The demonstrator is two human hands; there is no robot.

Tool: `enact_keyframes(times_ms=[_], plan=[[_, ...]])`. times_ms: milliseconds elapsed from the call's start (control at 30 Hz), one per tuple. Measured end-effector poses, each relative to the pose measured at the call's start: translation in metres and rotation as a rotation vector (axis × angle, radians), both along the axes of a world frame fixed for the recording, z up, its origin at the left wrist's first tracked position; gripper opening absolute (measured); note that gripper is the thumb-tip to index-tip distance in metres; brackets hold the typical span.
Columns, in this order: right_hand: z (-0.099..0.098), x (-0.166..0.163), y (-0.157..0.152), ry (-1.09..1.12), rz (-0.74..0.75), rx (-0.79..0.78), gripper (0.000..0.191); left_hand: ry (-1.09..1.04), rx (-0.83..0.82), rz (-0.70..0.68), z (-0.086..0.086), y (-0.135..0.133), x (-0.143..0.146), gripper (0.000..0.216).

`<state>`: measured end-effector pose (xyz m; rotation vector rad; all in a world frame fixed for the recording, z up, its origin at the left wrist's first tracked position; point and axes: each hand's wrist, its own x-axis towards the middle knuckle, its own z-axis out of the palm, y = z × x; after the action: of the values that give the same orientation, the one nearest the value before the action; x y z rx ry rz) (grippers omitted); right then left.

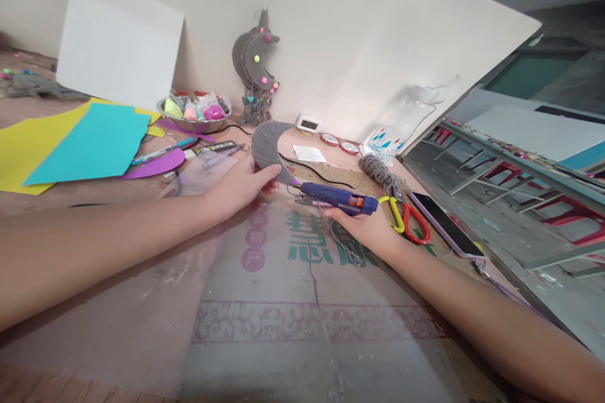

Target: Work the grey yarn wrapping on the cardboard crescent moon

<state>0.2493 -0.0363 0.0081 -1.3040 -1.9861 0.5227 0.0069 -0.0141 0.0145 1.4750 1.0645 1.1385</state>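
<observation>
My left hand [250, 180] pinches the lower part of a crescent moon shape [270, 146] wrapped in grey cord, holding it up above the table. A blue hot glue gun [338, 194] rests in my right hand [366, 227], fingers closed round its handle, mostly hidden. Its nozzle points left and meets the lower tip of the crescent, where a bit of purple shows. A loose strand of grey cord [343, 242] hangs below the gun onto the printed plastic sheet [265, 359].
Scissors with a red and yellow handle [416, 225], a cord bundle [377, 170] and a phone [447, 225] lie right. Behind stand a glass jar [401, 119], a small clock [309, 123], a decorated moon ornament [258, 66] and a bowl [189, 124]. Coloured sheets [89, 148] lie left.
</observation>
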Motion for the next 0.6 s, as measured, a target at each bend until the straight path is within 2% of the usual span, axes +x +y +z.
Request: enact_keyframes(times_ms=[600], plan=[[-0.0011, 0.0007, 0.0023, -0.001, -0.021, 0.043, 0.026, -0.029, -0.006, -0.012, -0.0005, 0.001, 0.0004, 0.016]])
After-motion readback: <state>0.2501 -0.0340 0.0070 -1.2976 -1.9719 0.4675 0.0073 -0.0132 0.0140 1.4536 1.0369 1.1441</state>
